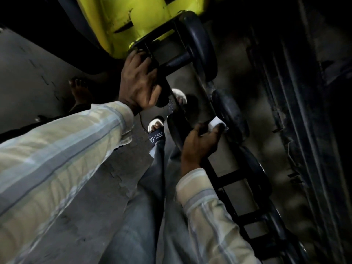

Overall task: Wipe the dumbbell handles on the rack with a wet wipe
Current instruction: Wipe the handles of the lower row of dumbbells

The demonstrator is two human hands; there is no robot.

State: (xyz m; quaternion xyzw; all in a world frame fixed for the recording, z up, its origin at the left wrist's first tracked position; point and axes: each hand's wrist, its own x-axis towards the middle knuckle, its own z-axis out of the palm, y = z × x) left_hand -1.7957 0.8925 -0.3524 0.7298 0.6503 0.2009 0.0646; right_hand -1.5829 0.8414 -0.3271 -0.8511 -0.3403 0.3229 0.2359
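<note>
You are pinching the wet wipe (pixel 216 122) in your right hand (pixel 200 143), pressing it on a dumbbell handle (pixel 207 121) mid-rack (pixel 226 180). Your left hand (pixel 140 82) is clenching a farther dumbbell (pixel 192 52). Be wrapping the wipe fully around; the far side is likely going untouched.

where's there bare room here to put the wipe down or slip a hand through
Bare floor lies left of the left hand. Open gaps show between the black rack's crossbars, below the right hand pinching the wipe. It is crowded where dumbbells line the rack, and around the feet.
</note>
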